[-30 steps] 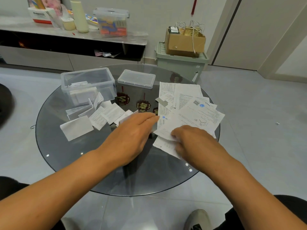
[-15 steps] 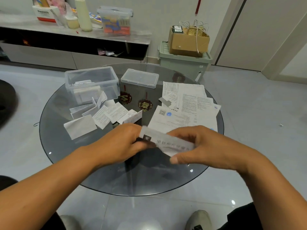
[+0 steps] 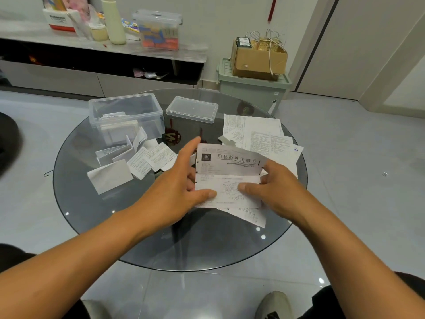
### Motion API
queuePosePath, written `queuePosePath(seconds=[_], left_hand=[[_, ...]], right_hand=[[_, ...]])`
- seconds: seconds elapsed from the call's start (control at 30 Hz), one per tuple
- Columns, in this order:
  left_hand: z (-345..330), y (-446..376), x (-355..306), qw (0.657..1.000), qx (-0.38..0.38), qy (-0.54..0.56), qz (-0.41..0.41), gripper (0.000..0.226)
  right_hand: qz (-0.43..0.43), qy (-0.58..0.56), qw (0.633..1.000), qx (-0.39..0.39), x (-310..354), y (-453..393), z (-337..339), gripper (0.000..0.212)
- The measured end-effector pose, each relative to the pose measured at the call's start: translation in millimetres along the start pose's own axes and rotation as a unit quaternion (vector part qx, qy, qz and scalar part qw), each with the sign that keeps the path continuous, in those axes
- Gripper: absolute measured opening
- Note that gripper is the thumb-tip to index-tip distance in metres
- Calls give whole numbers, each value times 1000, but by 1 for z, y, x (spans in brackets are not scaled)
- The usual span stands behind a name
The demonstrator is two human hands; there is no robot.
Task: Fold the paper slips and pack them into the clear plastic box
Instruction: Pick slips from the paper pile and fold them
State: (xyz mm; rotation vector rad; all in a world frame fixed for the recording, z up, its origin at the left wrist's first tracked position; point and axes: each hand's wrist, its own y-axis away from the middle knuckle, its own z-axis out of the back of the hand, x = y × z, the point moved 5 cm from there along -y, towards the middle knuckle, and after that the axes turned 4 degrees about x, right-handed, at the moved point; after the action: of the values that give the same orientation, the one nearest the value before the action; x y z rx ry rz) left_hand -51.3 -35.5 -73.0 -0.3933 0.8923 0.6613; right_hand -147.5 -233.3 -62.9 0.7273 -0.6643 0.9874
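Observation:
A printed paper slip (image 3: 230,171) is held up over the round glass table (image 3: 96,222). My left hand (image 3: 177,187) pinches its left edge, thumb on the front. My right hand (image 3: 276,187) pinches its right edge the same way. The slip shows a crease across its middle. The clear plastic box (image 3: 125,113) stands open at the back left with several folded slips inside. Its lid (image 3: 192,109) lies to the right of it. Several folded slips (image 3: 128,164) lie in front of the box. Unfolded sheets (image 3: 259,137) are piled at the right.
A green storage bin (image 3: 253,88) with a cardboard box (image 3: 258,58) on top stands behind the table. A low cabinet (image 3: 96,54) with a lidded container and bottles runs along the back wall. My shoe (image 3: 273,305) shows below the table's near edge.
Both hands lifted a slip from the right pile. Half a second ago it was a narrow folded strip between them; now it is opened out and held upright by both edges.

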Motion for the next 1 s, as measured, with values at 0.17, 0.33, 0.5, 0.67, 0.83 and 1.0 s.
queuePosePath(seconds=[0.17,0.33,0.5,0.67,0.83,1.0], left_hand=[[5,4,-2,986,-49,-159,-22,113],[-1,7,-11,931,29,-336,-139,72],[-2,8,-19,903,81,-382,-179,51],[-4,0,-17,883,86,-417,-198,45],[-2,-2,-10,902,81,-380,-187,63],[-3,-4,-2,900,95,-390,-168,84]], right_hand=[[-13,107,993,-40,1,1,-16,85],[-15,150,987,-62,1,1,-14,90],[-30,115,991,-60,3,2,-2,76],[-76,-61,995,-9,7,8,11,67],[-29,-146,987,63,7,2,9,66],[38,111,986,122,5,0,2,75]])
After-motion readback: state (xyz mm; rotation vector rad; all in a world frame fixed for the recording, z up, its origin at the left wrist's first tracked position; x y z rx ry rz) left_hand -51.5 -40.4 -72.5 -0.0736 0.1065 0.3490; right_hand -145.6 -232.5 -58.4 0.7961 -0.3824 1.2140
